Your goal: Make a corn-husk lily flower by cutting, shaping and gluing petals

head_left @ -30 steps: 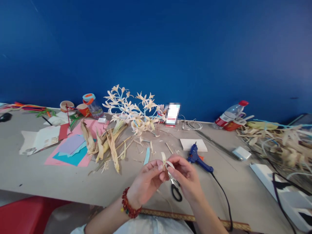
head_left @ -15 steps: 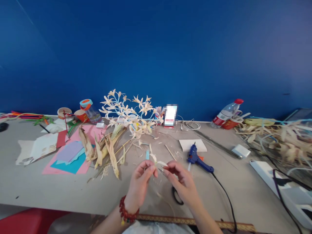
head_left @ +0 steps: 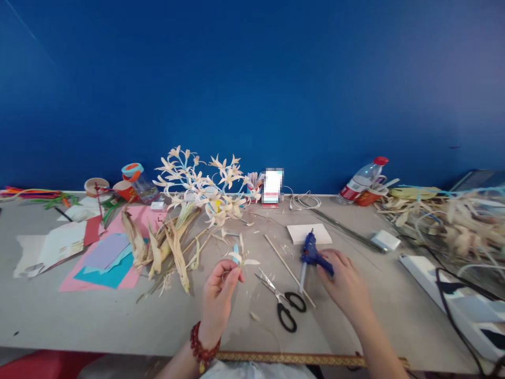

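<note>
Between the thumb and fingers of my left hand [head_left: 223,281] is a small pale husk flower [head_left: 243,258], its petals pointing up and to the right. My right hand [head_left: 341,273] has its fingers around the handle of a blue glue gun [head_left: 310,249], whose nozzle points away from me over a white card [head_left: 321,235]. Black-handled scissors [head_left: 281,297] lie slightly open on the table between my hands, beside a thin pale stick [head_left: 290,271]. Behind my left hand stands a bunch of husk flowers on light blue stems [head_left: 209,184].
Corn husks [head_left: 179,252] and coloured paper [head_left: 106,252] lie to the left. A bottle [head_left: 361,181] leans at the back right. A power strip [head_left: 453,305], a white block [head_left: 386,240] and a husk pile [head_left: 461,221] are on the right.
My right hand has left the flower and moved right onto the glue gun's handle. The scissors and the full stick now show. My left hand still has the flower.
</note>
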Demonstrator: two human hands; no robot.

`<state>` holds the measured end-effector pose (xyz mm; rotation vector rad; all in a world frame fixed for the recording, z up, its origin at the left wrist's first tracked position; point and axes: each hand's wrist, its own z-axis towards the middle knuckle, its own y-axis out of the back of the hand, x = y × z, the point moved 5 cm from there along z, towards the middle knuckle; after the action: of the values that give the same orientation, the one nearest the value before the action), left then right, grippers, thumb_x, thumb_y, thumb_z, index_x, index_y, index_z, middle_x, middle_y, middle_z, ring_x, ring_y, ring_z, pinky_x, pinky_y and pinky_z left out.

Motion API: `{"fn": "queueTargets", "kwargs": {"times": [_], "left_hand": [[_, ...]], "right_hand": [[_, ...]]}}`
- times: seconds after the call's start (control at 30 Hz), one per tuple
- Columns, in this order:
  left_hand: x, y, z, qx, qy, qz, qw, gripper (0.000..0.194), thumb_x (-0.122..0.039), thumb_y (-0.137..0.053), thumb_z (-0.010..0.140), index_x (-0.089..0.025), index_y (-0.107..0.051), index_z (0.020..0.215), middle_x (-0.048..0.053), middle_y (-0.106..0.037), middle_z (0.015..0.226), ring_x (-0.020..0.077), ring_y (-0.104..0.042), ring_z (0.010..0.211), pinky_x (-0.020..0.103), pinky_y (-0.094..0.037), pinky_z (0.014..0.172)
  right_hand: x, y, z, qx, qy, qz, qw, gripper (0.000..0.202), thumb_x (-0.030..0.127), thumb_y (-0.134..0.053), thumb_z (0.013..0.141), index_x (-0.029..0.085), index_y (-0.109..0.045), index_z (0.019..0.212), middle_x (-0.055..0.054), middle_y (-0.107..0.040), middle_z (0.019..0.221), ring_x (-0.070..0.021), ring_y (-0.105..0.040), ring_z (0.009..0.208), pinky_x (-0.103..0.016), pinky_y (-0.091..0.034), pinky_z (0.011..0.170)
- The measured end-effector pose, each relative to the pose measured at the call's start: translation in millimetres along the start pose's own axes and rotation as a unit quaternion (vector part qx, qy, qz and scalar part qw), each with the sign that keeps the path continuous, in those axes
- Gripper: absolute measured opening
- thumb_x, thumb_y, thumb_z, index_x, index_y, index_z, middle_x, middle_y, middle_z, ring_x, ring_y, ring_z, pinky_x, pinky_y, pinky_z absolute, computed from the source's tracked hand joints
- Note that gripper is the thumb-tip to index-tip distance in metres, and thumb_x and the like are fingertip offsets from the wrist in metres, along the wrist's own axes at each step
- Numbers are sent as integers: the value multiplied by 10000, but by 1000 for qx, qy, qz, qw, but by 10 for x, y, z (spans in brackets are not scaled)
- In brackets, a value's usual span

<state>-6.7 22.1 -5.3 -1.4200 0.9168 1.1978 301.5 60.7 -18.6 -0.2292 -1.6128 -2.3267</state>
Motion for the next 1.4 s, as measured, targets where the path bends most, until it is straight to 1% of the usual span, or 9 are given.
{"fn": "queueTargets", "kwargs": {"times": [0.17,0.43,0.8,0.9,1.0,1.07,1.17,1.27,1.4], "left_hand": [[77,19,6,-10,2,-7,1000,245,-431,-677,829,-195,-635,777,5,-596,696,150,-509,689,250,-405,677],[82,-26,0,28,16,-16,999,197,-404,-654,858,-211,-632,826,-6,-596,704,142,-504,698,243,-398,683],[100,-39,7,35,42,-51,997,222,-408,-670,841,-195,-616,814,-10,-577,674,142,-495,684,254,-387,690],[65,-63,16,34,48,-55,997,244,-416,-661,845,-190,-607,772,-9,-571,673,144,-492,693,259,-383,711],[30,-95,31,21,40,-45,998,263,-410,-659,846,-188,-592,723,-15,-562,671,140,-486,688,252,-378,712],[11,-116,43,5,29,-36,999,251,-397,-659,845,-191,-589,722,-22,-565,667,135,-487,675,246,-376,698],[-17,-144,63,-21,19,-24,999,230,-375,-661,842,-193,-585,723,-24,-581,650,133,-499,647,245,-381,673],[-63,-162,75,-47,8,-18,999,222,-365,-670,827,-196,-580,713,-25,-590,629,134,-505,624,248,-386,656],[-105,-186,64,-54,-4,-2,999,206,-345,-660,830,-200,-577,711,-25,-588,623,134,-503,616,250,-384,643]], "right_hand": [[-329,-157,-9,86,0,-92,992,501,130,-510,739,103,-553,1238,-214,-543,1318,-366,-555,1131,-502,-459,959],[-368,-182,236,146,47,-46,987,458,174,-555,696,153,-617,1149,-160,-446,1467,-329,-407,1339,-464,-344,1091],[-599,-86,448,178,44,47,982,515,305,-535,746,128,-527,1230,-207,-639,1220,-355,-649,1029,-482,-496,892],[-690,0,449,147,54,145,977,373,401,-527,782,172,-571,1074,-205,-575,1310,-357,-560,1194,-454,-479,954],[-682,89,401,70,-17,364,929,357,483,-553,808,216,-566,1044,-172,-634,1177,-322,-647,1001,-425,-537,809],[-533,98,316,47,-67,479,874,350,490,-574,822,248,-555,1073,-133,-647,1095,-230,-648,685,-361,-523,583],[-72,123,120,49,-62,570,818,354,557,-586,809,265,-568,1007,-72,-629,893,-111,-438,367,-285,-339,357],[418,179,-132,47,-34,533,844,280,526,-637,798,275,-571,901,-57,-634,768,-136,-443,374,-298,-361,351],[865,223,-374,48,7,478,877,142,330,-683,773,257,-663,893,-95,-709,861,-254,-644,640,-390,-550,596]]}}
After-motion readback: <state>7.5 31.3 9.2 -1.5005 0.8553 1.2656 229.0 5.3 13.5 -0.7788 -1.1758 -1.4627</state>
